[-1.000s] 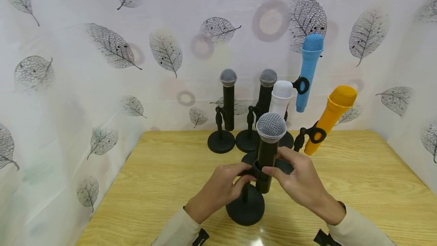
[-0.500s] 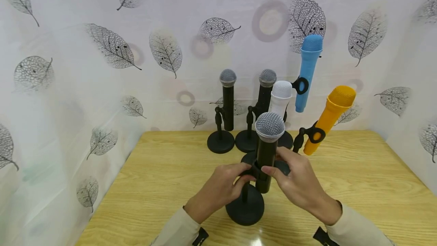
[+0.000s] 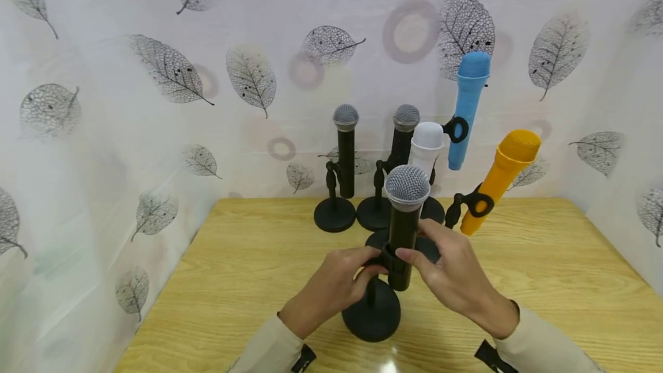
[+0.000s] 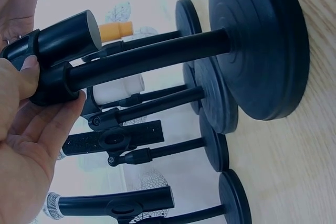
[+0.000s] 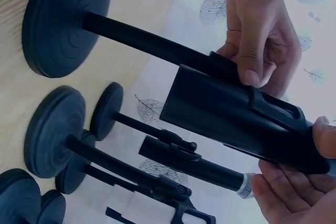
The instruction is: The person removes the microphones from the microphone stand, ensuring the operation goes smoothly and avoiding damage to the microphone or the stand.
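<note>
A black microphone (image 3: pixel 403 229) with a silver mesh head stands nearly upright in the clip of a black desk stand (image 3: pixel 372 318). My left hand (image 3: pixel 334 281) pinches the stand's clip joint between thumb and fingers; the left wrist view shows this hand (image 4: pixel 31 124) at the top of the stand's post (image 4: pixel 149 59). My right hand (image 3: pixel 456 269) grips the microphone's body from the right, thumb in front, just above the clip. In the right wrist view the clip (image 5: pixel 275 108) wraps around the black handle (image 5: pixel 210 108).
Behind are more microphones on stands: two black ones (image 3: pixel 346 154) (image 3: pixel 403 143), a white one (image 3: pixel 426 145), a blue one (image 3: pixel 468 108) and a tilted orange one (image 3: pixel 499 180). The wooden table (image 3: pixel 248 263) meets a leaf-patterned sheet (image 3: pixel 290 10) at the back.
The microphone in my right hand has risen slightly and its head has shifted a little left. My left hand and the stand's base have hardly moved.
</note>
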Action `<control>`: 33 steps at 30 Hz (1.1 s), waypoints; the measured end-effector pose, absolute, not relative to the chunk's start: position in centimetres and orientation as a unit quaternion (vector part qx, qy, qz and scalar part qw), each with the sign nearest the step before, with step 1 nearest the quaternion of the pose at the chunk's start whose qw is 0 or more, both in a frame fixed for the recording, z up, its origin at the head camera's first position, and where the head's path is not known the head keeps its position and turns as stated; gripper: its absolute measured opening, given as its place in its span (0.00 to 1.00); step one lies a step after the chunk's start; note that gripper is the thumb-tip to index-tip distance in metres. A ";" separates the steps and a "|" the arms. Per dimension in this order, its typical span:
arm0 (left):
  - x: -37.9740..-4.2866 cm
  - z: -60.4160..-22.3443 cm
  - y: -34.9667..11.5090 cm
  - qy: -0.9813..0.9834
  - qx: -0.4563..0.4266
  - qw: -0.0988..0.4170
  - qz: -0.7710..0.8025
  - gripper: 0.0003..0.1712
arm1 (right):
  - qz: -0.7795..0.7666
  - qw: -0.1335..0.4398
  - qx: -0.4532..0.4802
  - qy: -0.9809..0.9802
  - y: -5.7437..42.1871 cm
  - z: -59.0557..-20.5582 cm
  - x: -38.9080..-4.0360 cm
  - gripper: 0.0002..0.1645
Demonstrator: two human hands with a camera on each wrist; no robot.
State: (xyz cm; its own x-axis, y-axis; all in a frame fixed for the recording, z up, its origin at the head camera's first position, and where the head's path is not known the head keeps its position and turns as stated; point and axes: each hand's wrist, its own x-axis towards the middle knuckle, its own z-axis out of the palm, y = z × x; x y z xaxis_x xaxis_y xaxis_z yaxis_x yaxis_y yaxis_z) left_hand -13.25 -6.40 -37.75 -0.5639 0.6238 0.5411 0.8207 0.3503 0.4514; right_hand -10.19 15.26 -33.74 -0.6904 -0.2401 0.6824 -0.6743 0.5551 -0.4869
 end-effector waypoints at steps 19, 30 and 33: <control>-12.9 -38.8 -6.5 -0.750 -0.352 0.025 -0.559 0.13 | 0.462 0.226 0.273 -0.813 15.8 -34.6 -10.1 0.26; -12.7 -39.3 -6.1 -0.750 -0.383 0.121 -0.526 0.12 | 0.478 0.261 0.266 -0.796 15.2 -34.8 -10.0 0.26; -12.8 -39.3 -6.2 -0.753 -0.394 0.131 -0.510 0.13 | 0.474 0.271 0.270 -0.793 15.1 -34.7 -10.0 0.26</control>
State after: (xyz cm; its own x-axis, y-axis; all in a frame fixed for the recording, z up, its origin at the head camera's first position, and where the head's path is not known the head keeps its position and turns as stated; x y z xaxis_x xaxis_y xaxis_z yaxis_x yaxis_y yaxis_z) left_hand -12.76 -6.18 -39.30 -0.6549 0.4599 0.5997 0.7275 0.1690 0.6649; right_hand -10.04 15.09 -34.66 -0.7080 -0.1713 0.6851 -0.6846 0.4042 -0.6066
